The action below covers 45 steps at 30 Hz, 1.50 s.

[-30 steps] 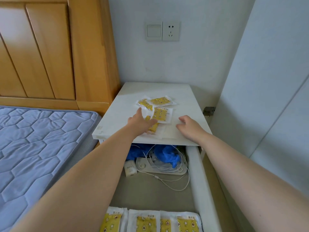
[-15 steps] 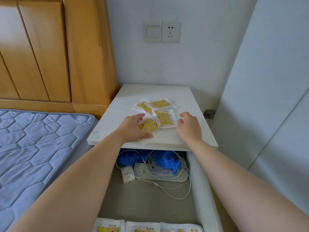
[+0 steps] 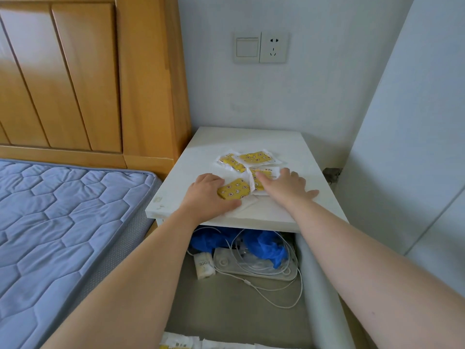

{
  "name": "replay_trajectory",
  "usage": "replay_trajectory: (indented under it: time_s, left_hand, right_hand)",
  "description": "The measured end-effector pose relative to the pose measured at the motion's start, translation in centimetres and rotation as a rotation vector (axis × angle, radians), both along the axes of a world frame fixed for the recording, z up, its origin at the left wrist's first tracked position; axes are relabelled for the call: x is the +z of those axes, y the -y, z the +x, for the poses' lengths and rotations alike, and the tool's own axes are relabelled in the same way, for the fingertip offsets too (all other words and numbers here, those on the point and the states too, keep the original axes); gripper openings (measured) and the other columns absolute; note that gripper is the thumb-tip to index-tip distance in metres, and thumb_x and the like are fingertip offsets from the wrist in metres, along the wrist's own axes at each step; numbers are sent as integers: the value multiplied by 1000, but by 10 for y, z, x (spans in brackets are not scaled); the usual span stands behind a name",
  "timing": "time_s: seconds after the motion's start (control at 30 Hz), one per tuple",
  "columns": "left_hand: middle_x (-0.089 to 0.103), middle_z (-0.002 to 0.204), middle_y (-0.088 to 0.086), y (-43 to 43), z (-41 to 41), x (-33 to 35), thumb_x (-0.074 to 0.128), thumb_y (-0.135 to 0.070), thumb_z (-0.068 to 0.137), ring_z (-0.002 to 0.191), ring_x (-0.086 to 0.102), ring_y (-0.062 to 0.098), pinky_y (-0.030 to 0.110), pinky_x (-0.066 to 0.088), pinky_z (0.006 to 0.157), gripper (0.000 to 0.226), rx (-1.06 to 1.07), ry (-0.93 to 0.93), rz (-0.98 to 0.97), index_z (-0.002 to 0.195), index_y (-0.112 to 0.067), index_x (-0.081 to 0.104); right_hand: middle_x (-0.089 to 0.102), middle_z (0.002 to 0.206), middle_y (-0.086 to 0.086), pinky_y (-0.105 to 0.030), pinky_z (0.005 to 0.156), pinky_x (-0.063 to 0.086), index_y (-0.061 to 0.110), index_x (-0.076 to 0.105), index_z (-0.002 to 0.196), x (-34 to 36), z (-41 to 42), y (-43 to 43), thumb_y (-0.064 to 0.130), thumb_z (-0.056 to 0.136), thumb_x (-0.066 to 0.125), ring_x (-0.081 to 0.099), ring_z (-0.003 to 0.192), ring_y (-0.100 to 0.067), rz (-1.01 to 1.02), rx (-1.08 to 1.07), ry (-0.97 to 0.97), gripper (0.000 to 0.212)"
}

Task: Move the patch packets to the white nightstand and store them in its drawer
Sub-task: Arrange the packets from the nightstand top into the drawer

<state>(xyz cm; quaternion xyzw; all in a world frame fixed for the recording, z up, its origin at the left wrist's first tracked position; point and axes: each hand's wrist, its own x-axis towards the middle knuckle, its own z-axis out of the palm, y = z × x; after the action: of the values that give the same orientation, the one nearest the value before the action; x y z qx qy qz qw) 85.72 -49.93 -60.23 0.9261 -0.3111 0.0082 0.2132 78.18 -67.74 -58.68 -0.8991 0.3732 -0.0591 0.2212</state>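
Observation:
Four yellow-printed patch packets lie on the top of the white nightstand point(image 3: 251, 139). Two rest at the back, one point(image 3: 255, 157) overlapping the other point(image 3: 231, 162). My left hand point(image 3: 208, 195) grips the near-left packet point(image 3: 235, 188), fingers curled at its far edge and thumb along its near edge. My right hand point(image 3: 286, 187) lies flat, its fingers resting on the near-right packet point(image 3: 263, 176). The drawer point(image 3: 319, 285) below is pulled out. More packets point(image 3: 181, 343) show at its front, cut off by the frame's bottom edge.
At the back of the drawer lie blue crumpled material point(image 3: 266, 245), a white flat device point(image 3: 251, 269) with tangled white cables, and a small white pack point(image 3: 203, 265). A blue mattress point(image 3: 63, 222) and wooden headboard point(image 3: 88, 71) stand left. A white panel point(image 3: 415, 147) rises on the right.
My left hand laid down the packet it had lifted and now cups it on the top. My right hand slid left and forward onto the near-right packet.

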Motion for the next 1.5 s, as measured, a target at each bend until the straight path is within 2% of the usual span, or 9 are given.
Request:
replay_trajectory:
  time_s: [0.17,0.4,0.6,0.77,0.9,1.1,1.2,1.37,1.5]
  left_hand:
    - [43,142,-4,0,2,1,71,-56,74,135,31,15,31,27,110,78,18,-13,-66,137,-19,46]
    - [55,112,-2,-9,2,10,81,-20,73,88,54,10,21,47,66,53,152,-262,-489,116,-28,50]
    - [58,106,-4,-13,4,15,78,-20,77,86,59,10,17,45,66,47,172,-374,-592,120,-25,59]
    - [67,90,-5,-13,5,13,68,-18,87,79,63,9,19,47,61,11,191,-406,-706,97,-19,64]
    - [70,92,2,-20,7,10,61,-12,91,82,67,17,27,53,70,6,253,-504,-985,95,-16,64]
    - [73,94,4,-23,10,6,68,-16,87,87,71,21,36,57,79,6,238,-559,-1081,93,-15,66]
    - [73,94,4,-23,9,7,71,-16,85,85,71,19,33,58,76,15,214,-572,-1057,99,-13,65]
    - [73,91,1,-24,10,10,75,-13,80,77,71,13,22,57,66,21,149,-592,-987,99,-12,67]
    - [73,88,2,-25,9,11,78,-13,76,71,71,8,18,55,60,22,87,-600,-948,96,-12,67]
  right_hand:
    - [41,146,12,-57,114,6,35,50,131,-8,2,-14,71,78,51,28,139,-16,-65,264,203,65]
    - [56,132,10,-48,116,18,29,56,129,-10,-17,-8,44,83,59,47,125,-15,23,323,307,49]
    - [50,52,8,-46,105,37,24,54,59,-17,-28,-14,28,88,55,45,53,-10,-127,272,476,29]
    - [66,113,4,-29,93,45,17,68,114,-10,-35,-17,44,86,58,58,107,-15,59,233,477,40]
    - [54,61,-5,-32,57,36,8,56,64,-12,-36,-14,25,92,45,50,64,-24,135,191,506,35]
    - [51,140,-4,-18,94,39,9,67,116,-13,-33,-11,7,93,49,60,109,-14,134,306,528,29]
    - [48,141,-4,-12,80,37,8,63,119,-12,-32,-12,11,91,57,59,79,-5,44,297,610,29]
    - [50,136,0,-23,94,40,13,44,138,26,-6,-20,29,89,64,51,118,-14,415,305,619,56]
    - [69,111,-12,-44,94,51,2,65,110,43,23,-33,27,71,82,65,103,-27,561,397,382,49]
